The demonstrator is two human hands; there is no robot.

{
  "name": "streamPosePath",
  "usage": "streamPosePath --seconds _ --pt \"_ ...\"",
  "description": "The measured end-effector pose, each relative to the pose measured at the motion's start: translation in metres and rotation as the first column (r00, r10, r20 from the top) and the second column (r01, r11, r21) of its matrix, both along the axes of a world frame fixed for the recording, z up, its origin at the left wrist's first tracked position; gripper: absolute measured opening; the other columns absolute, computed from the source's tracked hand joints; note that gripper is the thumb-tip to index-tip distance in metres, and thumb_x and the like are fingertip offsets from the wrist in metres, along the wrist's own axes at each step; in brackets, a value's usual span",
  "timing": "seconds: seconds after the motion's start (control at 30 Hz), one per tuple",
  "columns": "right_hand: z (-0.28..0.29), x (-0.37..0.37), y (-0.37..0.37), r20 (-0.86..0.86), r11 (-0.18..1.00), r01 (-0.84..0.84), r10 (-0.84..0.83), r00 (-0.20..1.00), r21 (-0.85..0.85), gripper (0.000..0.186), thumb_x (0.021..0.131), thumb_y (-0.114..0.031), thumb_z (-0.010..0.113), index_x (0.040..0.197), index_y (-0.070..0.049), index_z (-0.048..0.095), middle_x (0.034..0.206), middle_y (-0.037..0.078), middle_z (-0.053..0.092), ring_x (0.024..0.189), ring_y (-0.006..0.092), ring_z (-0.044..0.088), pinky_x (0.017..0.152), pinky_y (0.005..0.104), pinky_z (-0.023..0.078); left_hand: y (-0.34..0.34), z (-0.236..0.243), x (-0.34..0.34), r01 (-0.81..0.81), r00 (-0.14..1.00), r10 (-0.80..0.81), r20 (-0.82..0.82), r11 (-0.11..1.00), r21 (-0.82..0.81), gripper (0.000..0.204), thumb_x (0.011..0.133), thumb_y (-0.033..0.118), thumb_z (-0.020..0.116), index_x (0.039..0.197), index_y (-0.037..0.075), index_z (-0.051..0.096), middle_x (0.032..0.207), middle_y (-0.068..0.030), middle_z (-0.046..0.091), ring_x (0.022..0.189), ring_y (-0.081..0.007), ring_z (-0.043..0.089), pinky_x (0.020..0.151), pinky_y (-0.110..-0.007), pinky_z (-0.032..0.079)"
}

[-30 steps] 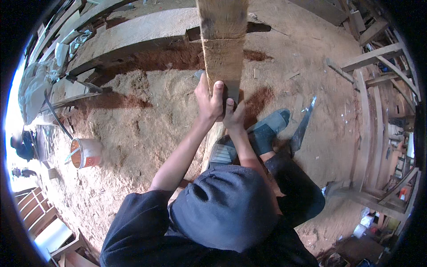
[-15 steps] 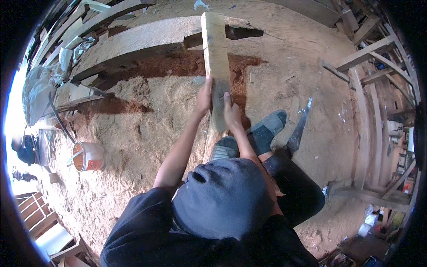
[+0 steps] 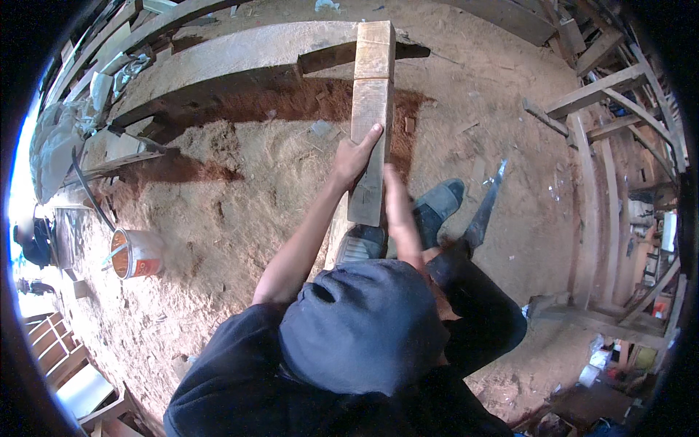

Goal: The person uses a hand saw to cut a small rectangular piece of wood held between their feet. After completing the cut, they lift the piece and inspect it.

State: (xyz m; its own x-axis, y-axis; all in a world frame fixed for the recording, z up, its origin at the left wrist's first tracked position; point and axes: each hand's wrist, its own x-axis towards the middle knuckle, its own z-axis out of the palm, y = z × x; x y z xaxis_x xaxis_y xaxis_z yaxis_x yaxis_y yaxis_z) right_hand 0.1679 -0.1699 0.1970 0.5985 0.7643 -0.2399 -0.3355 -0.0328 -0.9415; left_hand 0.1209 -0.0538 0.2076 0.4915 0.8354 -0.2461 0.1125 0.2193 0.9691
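A squared wooden beam (image 3: 373,102) points away from me, its near end above my shoe. A dark line crosses its top face near the far end. My left hand (image 3: 355,156) grips the beam from its left side, with the thumb lying on the top face. Along the beam's right side is my right hand (image 3: 395,191), smeared by motion; its fingers do not show clearly. The far part of the beam lies over a long, thick plank (image 3: 240,62), beside a notch in that plank.
A dark tapering blade (image 3: 488,207) lies on the dirt floor right of my shoe (image 3: 442,200). To the left stands a white bucket (image 3: 140,255). Timber frames (image 3: 601,91) line the right side. Plastic sheeting (image 3: 62,153) and planks crowd the far left.
The beam has shifted right and turned to show its lined face. My left thumb has come onto its top; my right hand has moved from the top to the right side.
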Motion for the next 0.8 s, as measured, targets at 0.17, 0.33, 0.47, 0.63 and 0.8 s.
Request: streamPosePath --seconds 0.17,0.33,0.47,0.63,0.8 --pt "0.013 -0.023 0.008 0.550 0.963 0.186 -0.051 0.834 -0.193 0.059 0.096 -0.044 0.053 0.117 0.011 0.051 0.110 0.031 0.061 0.105 0.0419 0.061 0.087 0.0463 0.046 -0.005 -0.005 -0.007 -0.243 0.965 0.213 0.153 0.945 0.217 0.060 0.095 0.053 0.052 0.101 -0.006 0.062 0.083 -0.0189 0.066 0.079 -0.0256 0.064 0.072 -0.041 0.049" --pt "-0.013 -0.015 0.029 0.536 0.987 0.145 -0.160 0.829 0.069 0.054 0.097 -0.040 0.051 0.112 0.011 0.055 0.106 0.032 0.063 0.101 0.0459 0.061 0.088 0.0462 0.046 -0.005 0.023 -0.015 -0.248 0.968 0.194 0.159 0.834 0.492 0.064 0.098 0.056 0.042 0.104 -0.006 0.055 0.088 -0.0281 0.063 0.086 -0.0402 0.062 0.077 -0.046 0.047" --pt "-0.036 -0.019 0.070 0.555 0.936 0.163 0.040 0.831 -0.312 0.064 0.098 -0.047 0.045 0.108 0.014 0.059 0.108 0.037 0.060 0.105 0.0494 0.057 0.091 0.0482 0.045 0.047 -0.006 -0.015 -0.167 0.937 0.242 -0.253 0.944 0.283 0.080 0.095 0.064 0.039 0.107 -0.014 0.055 0.100 -0.0381 0.061 0.101 -0.0498 0.059 0.088 -0.050 0.045" --pt "-0.038 -0.017 0.056 0.422 0.958 0.067 0.060 0.905 -0.280 0.080 0.096 -0.059 0.041 0.113 0.018 0.054 0.110 0.042 0.057 0.110 0.0526 0.054 0.094 0.0497 0.043 0.035 -0.007 -0.012 -0.144 0.917 0.230 -0.325 0.953 0.268 0.088 0.093 0.068 0.038 0.103 -0.017 0.057 0.103 -0.0410 0.059 0.105 -0.0500 0.058 0.090 -0.050 0.044" --pt "-0.002 -0.021 0.050 0.509 0.946 0.160 0.006 0.861 -0.283 0.071 0.098 -0.053 0.041 0.113 0.014 0.057 0.106 0.037 0.060 0.105 0.0505 0.057 0.090 0.0488 0.045 0.036 0.000 -0.012 -0.195 0.962 0.246 -0.118 0.921 0.336 0.074 0.097 0.059 0.039 0.105 -0.012 0.057 0.099 -0.0347 0.062 0.096 -0.0468 0.061 0.085 -0.049 0.046"
